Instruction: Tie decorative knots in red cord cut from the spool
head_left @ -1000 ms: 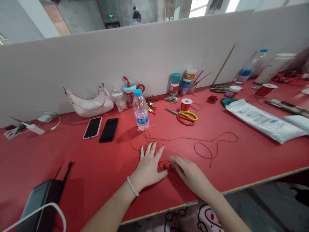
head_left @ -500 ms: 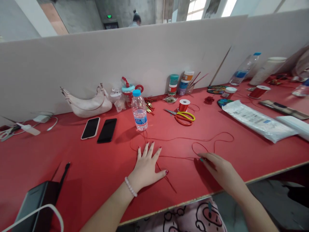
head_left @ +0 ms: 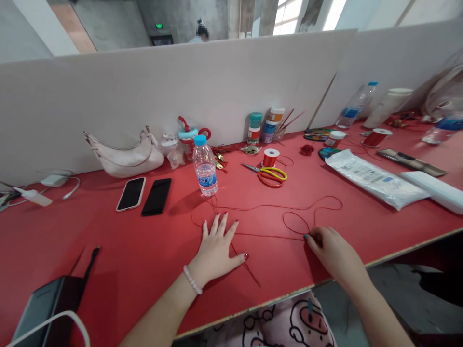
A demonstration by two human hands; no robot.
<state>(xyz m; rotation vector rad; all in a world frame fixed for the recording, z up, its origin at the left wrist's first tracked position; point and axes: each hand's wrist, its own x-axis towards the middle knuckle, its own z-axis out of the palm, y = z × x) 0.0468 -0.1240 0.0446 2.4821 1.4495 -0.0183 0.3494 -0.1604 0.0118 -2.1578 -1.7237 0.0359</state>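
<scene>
Red covers the long table (head_left: 162,270), and a white board (head_left: 144,91) stands along its back edge. Past the board, a person (head_left: 201,33) is far off. Near the front edge, the left hand (head_left: 215,255) lies flat with its fingers spread wide apart. It pinches nothing, but a thin red cord (head_left: 267,235) goes under it. One bit of cord pokes out by the left thumb and points to the front edge. Another bit runs straight over to the right hand (head_left: 331,248), which is also near the front edge. There the thumb and finger are together, pinched on the cord. More cord makes a loop beside the right hand and curves back toward the bottle (head_left: 206,168). The cord is so thin that I cannot tell how it lies under the left palm.

The bottle stands upright just past the left fingertips. Scissors (head_left: 261,170) with yellow and red handles lie nearer the back edge, beside a spool (head_left: 270,158). A white phone (head_left: 131,194) and a black phone (head_left: 156,196) lie side by side, left of the bottle. A bag (head_left: 130,161) sits at the back edge. A black box (head_left: 47,308) is by the front left corner.
</scene>
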